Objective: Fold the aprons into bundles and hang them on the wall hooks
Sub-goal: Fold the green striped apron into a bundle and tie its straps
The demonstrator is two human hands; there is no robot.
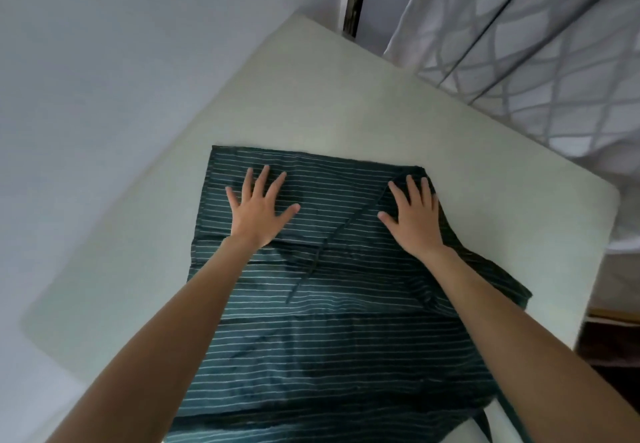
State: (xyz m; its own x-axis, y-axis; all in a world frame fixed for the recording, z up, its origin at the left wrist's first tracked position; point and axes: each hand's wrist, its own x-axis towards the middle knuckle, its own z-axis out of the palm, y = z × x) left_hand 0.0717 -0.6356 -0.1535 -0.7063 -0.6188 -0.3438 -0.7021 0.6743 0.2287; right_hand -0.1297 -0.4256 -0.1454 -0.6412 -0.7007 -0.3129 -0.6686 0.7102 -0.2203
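A dark green apron [332,332] with thin white stripes lies spread on a pale tabletop [346,96]. Its far part is folded over, with a strap running diagonally down the middle. My left hand [258,205] presses flat on the far left part of the apron, fingers spread and straight. On the far right corner my right hand [414,212] lies flat too, fingers straight. Both forearms reach in from the bottom. The apron's near end runs out of view at the bottom edge.
A plain white wall [104,62] stands to the left of the table. A patterned grey-and-white curtain [536,44] hangs at the upper right, behind the table's far corner. Dark floor [609,349] shows at the right beyond the table edge. No hooks are in view.
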